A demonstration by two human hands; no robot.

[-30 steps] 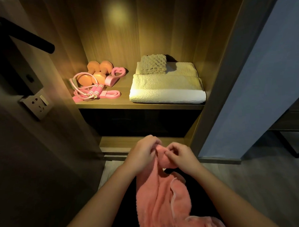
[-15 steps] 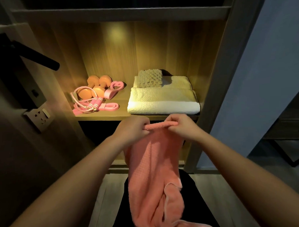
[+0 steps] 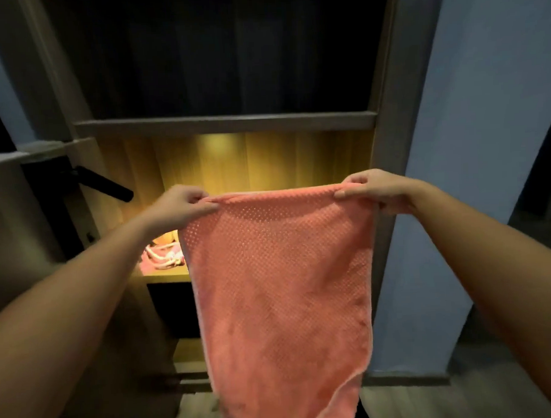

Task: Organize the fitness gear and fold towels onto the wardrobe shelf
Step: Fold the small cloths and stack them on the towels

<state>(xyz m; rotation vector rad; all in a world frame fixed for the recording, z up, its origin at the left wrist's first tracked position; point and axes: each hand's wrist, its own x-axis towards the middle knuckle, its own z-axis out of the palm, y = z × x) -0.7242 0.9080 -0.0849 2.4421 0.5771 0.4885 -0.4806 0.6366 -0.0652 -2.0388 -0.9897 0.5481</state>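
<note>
Against lit wardrobe shelf (image 3: pixel 166 273), pink fitness gear (image 3: pixel 162 255) already stowed at its left end, holds pink towel (image 3: pixel 280 287) spread and hanging in front, pinching one top corner in left hand (image 3: pixel 181 206), other in right hand (image 3: pixel 374 188); judged partway: folding and shelving of towel not yet done.

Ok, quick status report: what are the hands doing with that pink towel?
Left hand and right hand each pinch a top corner. Pink towel hangs spread, unfolded. It hides most of the lit shelf.

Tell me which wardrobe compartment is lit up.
The middle compartment, behind the held pink towel, glows yellow and holds pink fitness gear; those above and below are dark.
</note>
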